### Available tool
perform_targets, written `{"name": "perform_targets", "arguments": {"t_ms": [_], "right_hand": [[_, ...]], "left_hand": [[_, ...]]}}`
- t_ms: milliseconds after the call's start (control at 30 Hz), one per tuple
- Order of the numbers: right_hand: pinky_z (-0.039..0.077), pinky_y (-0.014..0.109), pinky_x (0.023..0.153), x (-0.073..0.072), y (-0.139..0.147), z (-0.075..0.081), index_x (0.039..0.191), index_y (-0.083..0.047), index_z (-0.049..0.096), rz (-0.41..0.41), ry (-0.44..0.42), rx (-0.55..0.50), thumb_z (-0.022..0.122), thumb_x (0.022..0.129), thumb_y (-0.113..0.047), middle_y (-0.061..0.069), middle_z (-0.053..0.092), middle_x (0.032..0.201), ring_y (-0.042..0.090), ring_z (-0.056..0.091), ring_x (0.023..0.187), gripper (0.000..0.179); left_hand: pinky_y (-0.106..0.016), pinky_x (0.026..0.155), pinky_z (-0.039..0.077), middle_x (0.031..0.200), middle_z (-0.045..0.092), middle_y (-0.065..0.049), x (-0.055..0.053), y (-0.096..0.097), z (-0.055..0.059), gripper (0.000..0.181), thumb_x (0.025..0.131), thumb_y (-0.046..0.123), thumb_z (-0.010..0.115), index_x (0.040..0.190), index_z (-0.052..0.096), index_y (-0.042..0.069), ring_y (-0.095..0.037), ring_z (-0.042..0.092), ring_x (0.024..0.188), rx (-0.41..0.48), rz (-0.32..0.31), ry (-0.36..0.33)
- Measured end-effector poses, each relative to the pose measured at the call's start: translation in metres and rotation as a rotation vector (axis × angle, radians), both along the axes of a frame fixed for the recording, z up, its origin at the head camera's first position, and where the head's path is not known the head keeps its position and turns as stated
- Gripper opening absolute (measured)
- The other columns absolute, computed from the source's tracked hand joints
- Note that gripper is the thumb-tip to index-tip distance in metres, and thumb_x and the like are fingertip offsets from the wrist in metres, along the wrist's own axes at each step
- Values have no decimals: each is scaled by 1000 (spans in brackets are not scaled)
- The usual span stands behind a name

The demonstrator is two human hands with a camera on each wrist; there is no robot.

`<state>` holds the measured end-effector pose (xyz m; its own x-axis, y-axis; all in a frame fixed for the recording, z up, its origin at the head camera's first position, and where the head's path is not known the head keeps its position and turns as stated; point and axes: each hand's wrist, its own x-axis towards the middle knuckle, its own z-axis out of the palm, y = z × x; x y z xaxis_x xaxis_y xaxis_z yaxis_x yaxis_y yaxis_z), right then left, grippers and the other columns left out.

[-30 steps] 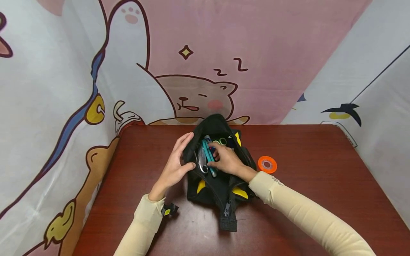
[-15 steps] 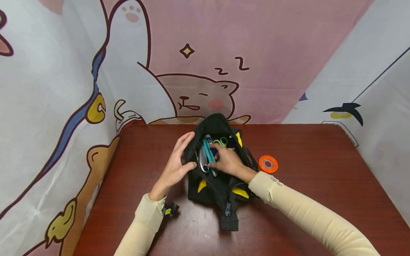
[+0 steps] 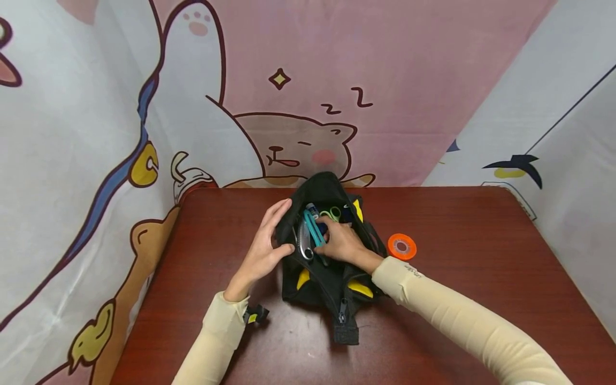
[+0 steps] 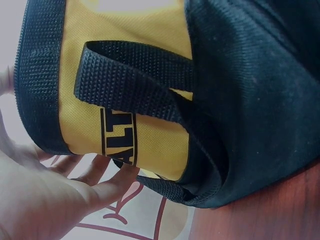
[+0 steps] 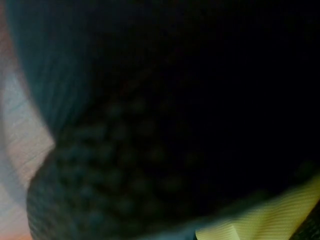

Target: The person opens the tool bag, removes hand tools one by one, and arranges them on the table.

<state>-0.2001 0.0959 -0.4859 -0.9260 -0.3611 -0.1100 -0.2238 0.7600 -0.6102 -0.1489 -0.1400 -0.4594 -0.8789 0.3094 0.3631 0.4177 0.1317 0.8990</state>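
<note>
A black and yellow tool bag [image 3: 327, 187] stands unzipped on the table. My left hand [image 3: 262, 243] grips its left rim, thumb at the opening and fingers along the outside; in the left wrist view the fingers [image 4: 92, 187] bend against the yellow side panel [image 4: 150, 145]. My right hand [image 3: 344, 241] reaches into the opening, fingers bent, thumb against a slim teal two-strip tool [image 3: 314, 229]. Whether it grips that tool or something below is hidden. Beside it lie a silver-grey tool with a ring end [image 3: 305, 243], a blue tube [image 3: 313, 209] and green scissors handles [image 3: 335, 213].
An orange ring-shaped roll [image 3: 402, 246] lies on the red-brown table [image 3: 462, 235] right of the bag. The bag's zip end [image 3: 344, 326] hangs toward the front. A small black and yellow piece [image 3: 257, 314] sits by the left wrist. A patterned cloth [image 3: 409, 80] hangs behind.
My right thumb has shifted slightly right and covers more of the teal tool's lower end. My left hand and the bag stay almost still.
</note>
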Motion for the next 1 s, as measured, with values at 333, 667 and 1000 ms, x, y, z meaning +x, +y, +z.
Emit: {"name": "perform_targets", "arguments": {"t_ms": [333, 667, 1000], "right_hand": [[34, 69, 122, 1, 1, 0, 157, -11, 59, 18, -5, 17, 96, 84, -20, 3, 67, 85, 18, 60, 69, 82], [57, 48, 83, 3, 4, -2, 159, -18, 59, 8, 10, -28, 95, 82, -18, 4, 71, 93, 17, 62, 71, 85], [53, 35, 66, 5, 10, 5, 158, -19, 60, -19, 27, -139, 92, 81, -11, 7, 72, 96, 14, 63, 66, 83]], "left_hand": [[-62, 114, 39, 176, 31, -18, 0, -1, 1, 90, 85, 4, 63, 171, 37, 1, -43, 40, 150, -3, -1, 2], [-56, 113, 40, 176, 31, -19, 2, -1, 1, 90, 85, 2, 64, 171, 37, 0, -44, 41, 149, 6, -9, -9], [-60, 115, 41, 175, 31, -19, 1, -1, 0, 90, 85, 2, 63, 171, 37, 1, -45, 42, 148, 11, -8, -5]]}}
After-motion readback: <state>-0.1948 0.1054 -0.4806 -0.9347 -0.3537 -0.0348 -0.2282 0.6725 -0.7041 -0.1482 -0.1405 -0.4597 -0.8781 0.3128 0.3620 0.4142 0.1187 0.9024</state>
